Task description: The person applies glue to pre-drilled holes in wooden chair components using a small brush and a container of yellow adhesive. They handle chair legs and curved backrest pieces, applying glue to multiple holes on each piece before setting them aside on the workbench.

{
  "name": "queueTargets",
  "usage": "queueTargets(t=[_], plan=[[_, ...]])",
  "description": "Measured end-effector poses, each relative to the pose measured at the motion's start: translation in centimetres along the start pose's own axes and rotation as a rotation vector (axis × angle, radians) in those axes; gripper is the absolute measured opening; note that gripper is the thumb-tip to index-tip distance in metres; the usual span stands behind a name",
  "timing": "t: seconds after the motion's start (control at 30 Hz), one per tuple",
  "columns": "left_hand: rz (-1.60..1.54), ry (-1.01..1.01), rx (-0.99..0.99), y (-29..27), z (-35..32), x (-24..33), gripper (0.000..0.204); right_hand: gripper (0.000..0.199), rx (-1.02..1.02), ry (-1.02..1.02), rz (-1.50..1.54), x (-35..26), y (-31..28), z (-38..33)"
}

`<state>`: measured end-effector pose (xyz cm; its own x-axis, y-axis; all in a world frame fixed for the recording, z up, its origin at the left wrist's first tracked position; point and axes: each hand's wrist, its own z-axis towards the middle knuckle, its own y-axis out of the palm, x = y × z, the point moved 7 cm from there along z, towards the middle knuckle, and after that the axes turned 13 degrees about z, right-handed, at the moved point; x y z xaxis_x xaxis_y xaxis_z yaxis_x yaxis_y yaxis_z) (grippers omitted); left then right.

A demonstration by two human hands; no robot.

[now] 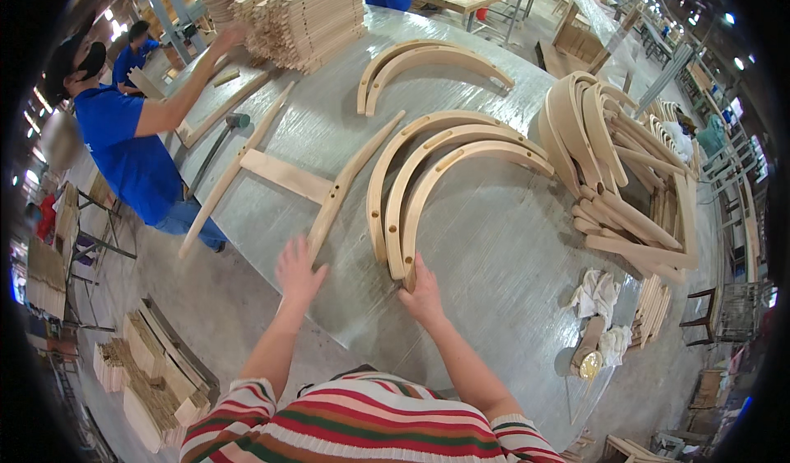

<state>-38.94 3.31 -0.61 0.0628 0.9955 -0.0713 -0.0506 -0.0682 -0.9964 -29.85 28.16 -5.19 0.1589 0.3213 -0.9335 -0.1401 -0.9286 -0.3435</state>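
Right hand (424, 297) is gripping the curved wooden rail's (461, 160) lower end; left hand (298, 272) is lying spread, ungrasping, on the straight slat (350, 179); likely stiff, light, best held near its ends.

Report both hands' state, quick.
Left hand: open, fingers spread, at the end of the H-shaped wooden frame.
Right hand: on the curved wooden piece; grip unclear.

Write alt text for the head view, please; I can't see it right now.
A person's right hand grips the near end of three curved wooden pieces lying on a grey table, while the left hand rests by a straight-railed wooden frame. More curved parts are stacked at right; a co-worker in blue reaches across at left.
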Motion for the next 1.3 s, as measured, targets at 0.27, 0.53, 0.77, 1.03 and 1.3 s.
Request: queueTargets(t=[0.27,0.53,0.77,1.03,1.3], plan=[[-0.203,-0.026,-0.069,3.5,-0.2,-12.2,0.05,0.089,-0.027,-0.051,0.104,-0.6,1.1,3.4],[-0.207,-0.031,-0.023,4.0,0.0,-18.9,0.053,0.09,-0.083,-0.025,0.086,-1.0,0.4,13.1],[-0.113,-0.045,0.133,3.7,-0.1,-17.6,0.051,0.074,-0.136,-0.126,0.386,-2.2,-2.8,27.6],[-0.012,0.035,0.366,3.2,0.2,-17.0,0.049,0.072,-0.131,-0.018,-0.164,-2.8,-8.4,40.4],[-0.057,0.042,0.251,3.1,1.5,-11.3,0.047,0.047,0.35,-0.347,-0.306,1.2,-13.2,23.8]])
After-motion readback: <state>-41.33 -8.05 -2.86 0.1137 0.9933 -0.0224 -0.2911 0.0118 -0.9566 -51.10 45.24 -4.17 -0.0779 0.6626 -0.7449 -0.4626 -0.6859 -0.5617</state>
